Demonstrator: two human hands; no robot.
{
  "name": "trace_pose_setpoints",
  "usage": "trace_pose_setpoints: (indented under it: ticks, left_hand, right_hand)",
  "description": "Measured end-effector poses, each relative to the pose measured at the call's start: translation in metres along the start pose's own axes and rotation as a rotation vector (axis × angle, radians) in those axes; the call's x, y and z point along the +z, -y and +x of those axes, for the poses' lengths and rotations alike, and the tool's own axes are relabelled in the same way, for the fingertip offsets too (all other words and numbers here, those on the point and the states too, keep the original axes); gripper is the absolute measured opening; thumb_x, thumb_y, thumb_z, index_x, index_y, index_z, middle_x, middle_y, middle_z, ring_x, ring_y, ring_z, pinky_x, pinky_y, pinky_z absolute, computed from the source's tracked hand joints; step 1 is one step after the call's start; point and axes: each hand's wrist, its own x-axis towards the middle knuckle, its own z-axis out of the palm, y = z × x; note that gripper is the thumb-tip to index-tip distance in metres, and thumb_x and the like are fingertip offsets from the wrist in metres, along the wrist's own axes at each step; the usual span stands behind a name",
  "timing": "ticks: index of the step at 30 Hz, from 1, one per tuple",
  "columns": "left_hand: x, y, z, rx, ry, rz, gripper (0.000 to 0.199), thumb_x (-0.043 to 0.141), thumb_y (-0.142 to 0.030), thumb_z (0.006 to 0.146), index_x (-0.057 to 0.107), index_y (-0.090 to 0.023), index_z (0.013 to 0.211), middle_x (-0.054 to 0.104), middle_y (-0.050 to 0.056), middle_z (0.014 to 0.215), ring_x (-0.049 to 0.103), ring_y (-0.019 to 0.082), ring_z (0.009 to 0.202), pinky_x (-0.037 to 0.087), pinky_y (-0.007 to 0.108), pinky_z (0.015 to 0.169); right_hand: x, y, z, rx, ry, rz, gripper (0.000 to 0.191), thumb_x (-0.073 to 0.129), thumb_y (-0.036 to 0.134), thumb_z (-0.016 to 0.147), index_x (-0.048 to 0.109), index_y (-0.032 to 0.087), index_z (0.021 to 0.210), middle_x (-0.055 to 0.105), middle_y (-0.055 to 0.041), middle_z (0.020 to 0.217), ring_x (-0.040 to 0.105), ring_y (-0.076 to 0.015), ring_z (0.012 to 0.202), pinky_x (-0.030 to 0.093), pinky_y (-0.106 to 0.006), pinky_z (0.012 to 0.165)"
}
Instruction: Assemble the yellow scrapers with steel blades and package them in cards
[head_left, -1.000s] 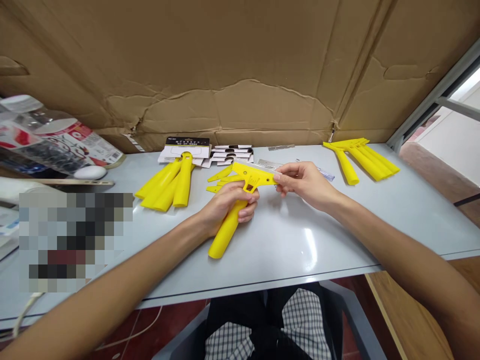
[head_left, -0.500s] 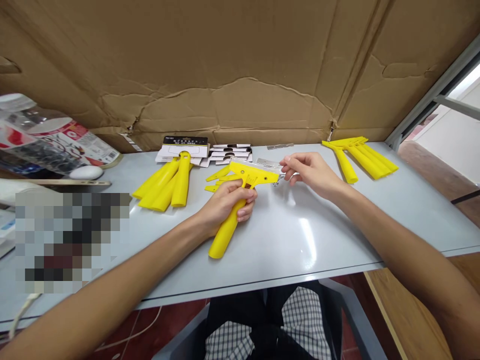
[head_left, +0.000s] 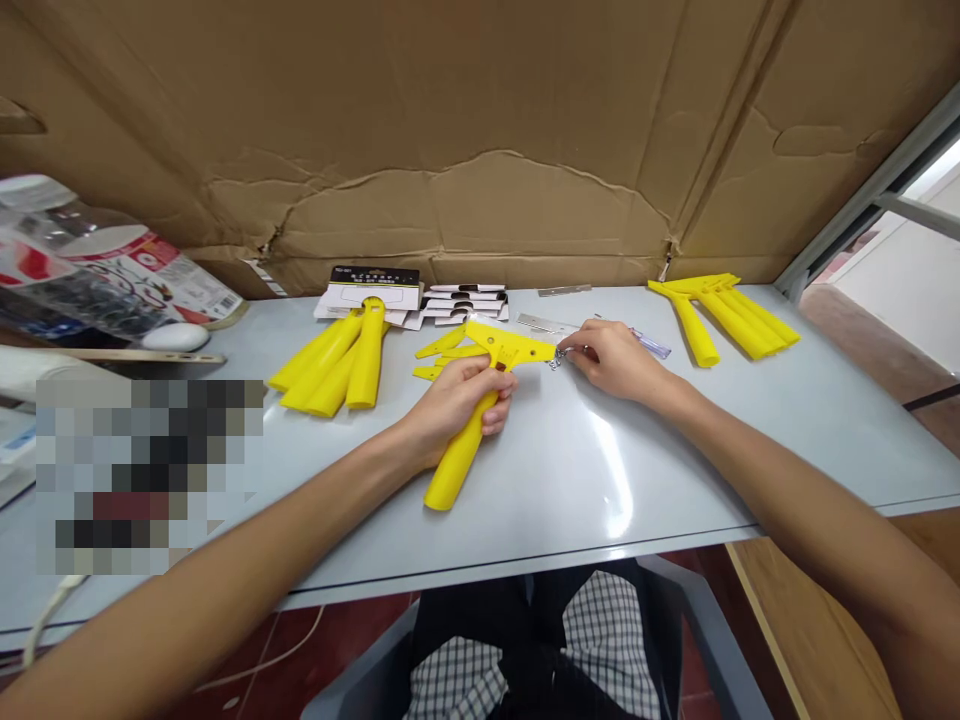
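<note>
Head view: left hand (head_left: 459, 405) gripped a yellow plastic T-shaped scraper (head_left: 514, 345)

From where I stood, the scraper was held around the middle of the glossy pale-grey tabletop (head_left: 525, 490), its broad flat head toward the far edge and its tube end slanting toward the near edge. The left hand's fingers were wrapped around the tube, just below the head. The right hand (head_left: 616, 362) had thumb and fingertips drawn together beside a small pile of silver metal pieces (head_left: 556, 361), just off the head's right tip; I could not tell whether it had one pinched.

Past the pile lay a thin silver metal strip (head_left: 538, 323), and a clear rod with a purple end (head_left: 651, 344) showed from behind the right hand. Some flat yellow plastic pieces (head_left: 439, 343) lay just beyond the left hand. Along the far edge, left of centre, was a stack of black-and-white folded cards (head_left: 465, 300), and next to it a cluster of yellow plastic tube handles (head_left: 330, 375) overlapped a black-topped white printed card (head_left: 371, 290). More yellow plastic scrapers (head_left: 735, 320) lay toward the far right corner.
</note>
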Motion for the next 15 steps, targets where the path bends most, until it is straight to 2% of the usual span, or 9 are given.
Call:
trace_pose_setpoints:
  ticks: [6, 15]
  left_hand:
    - [-0.0003, 0.0000, 0.0008, -0.018, 0.005, -0.004, 0.028, 0.082, -0.022, 0.076, 0.056, -0.018, 0.067, 0.048, -0.004, 0.055, 0.045, 0.007, 0.044, 0.035, 0.021, 0.042]
    - [0.0015, -0.0011, -0.0010, -0.016, 0.013, 0.013, 0.029, 0.082, -0.022, 0.077, 0.056, -0.018, 0.067, 0.048, -0.005, 0.055, 0.045, 0.007, 0.044, 0.035, 0.021, 0.041]
  right_hand:
    - [0.0075, -0.0042, 0.0027, -0.051, 0.004, -0.109, 0.041, 0.053, 0.011, 0.101, 0.084, 0.022, 0.126, 0.074, -0.0122, 0.107, 0.070, -0.0263, 0.091, 0.045, -0.035, 0.078]
    - [0.0045, -0.0070, 0.0060, -0.023, -0.001, -0.045, 0.018, 0.065, 0.013, 0.097, 0.082, 0.018, 0.096, 0.074, -0.0095, 0.098, 0.066, -0.0239, 0.089, 0.043, -0.034, 0.076]
